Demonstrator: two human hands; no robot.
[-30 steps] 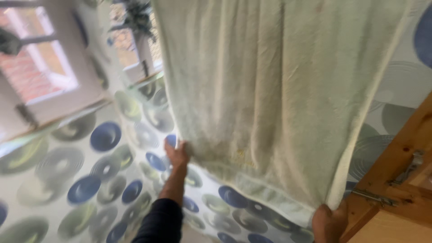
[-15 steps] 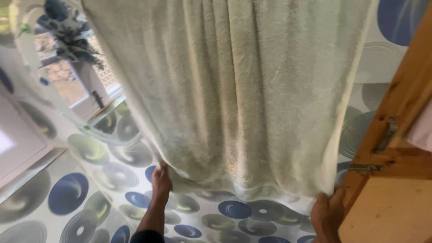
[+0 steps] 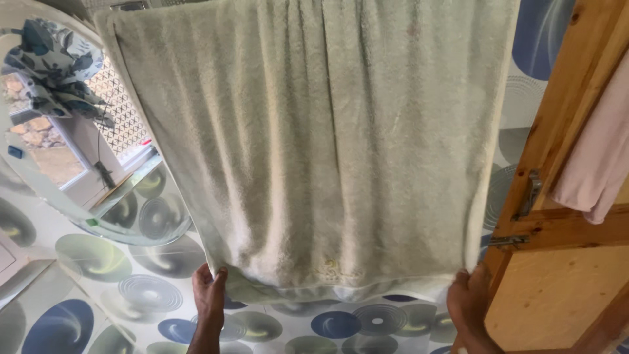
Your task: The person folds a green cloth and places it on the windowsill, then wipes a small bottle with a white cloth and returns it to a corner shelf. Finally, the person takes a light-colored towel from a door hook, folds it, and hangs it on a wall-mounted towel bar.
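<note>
A large pale green towel [image 3: 327, 137] hangs flat in front of a wall papered with blue, green and grey circles [image 3: 118, 288]. My left hand [image 3: 209, 298] pinches its lower left corner from below. My right hand [image 3: 466, 308] grips the lower right corner beside the wooden door. Between the two hands the towel's bottom hem is stretched out, with a small embroidered mark near the middle. The towel's top edge runs out of view.
An oval mirror [image 3: 59, 131] hangs on the wall to the left and reflects a window and a patterned cloth. A wooden door [image 3: 557, 275] with a metal latch [image 3: 527, 196] stands at the right. A pale pink cloth [image 3: 599, 164] hangs over it.
The view has tilted up and left, so the mirror and door show more. Both hands have moved apart along the bottom hem, and the towel now hangs wider and flatter.
</note>
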